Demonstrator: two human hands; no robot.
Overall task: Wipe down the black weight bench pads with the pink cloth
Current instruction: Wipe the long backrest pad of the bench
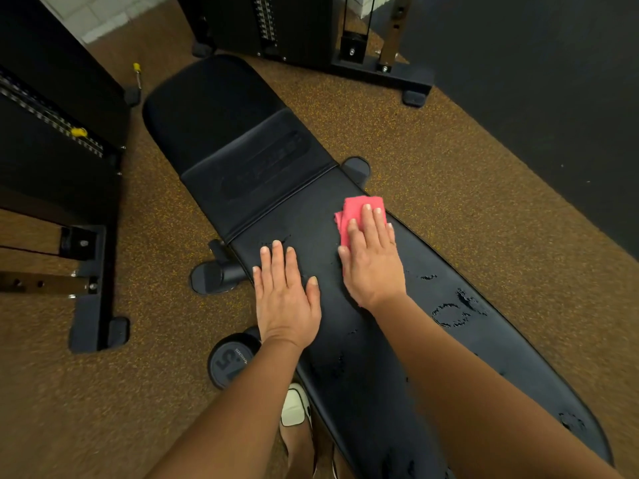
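Black vinyl of the long bench pad (345, 357) lies under both hands. The right hand (371, 264) presses the folded pink cloth (352, 210) flat near the pad's right edge, fingers straight, pinching nothing. The left hand (287, 299) rests flat and empty. Cracked patches (456, 311) could snag the cloth, and being unpinched it might slip off. No container shows.

Bare forearms (242, 392), cream shoe (294, 406), possibly dark-edged.

floor: brown speckled rubber (432, 167) | wall: dark, right (536, 81) | weight-stack machines (266, 25) behind, left
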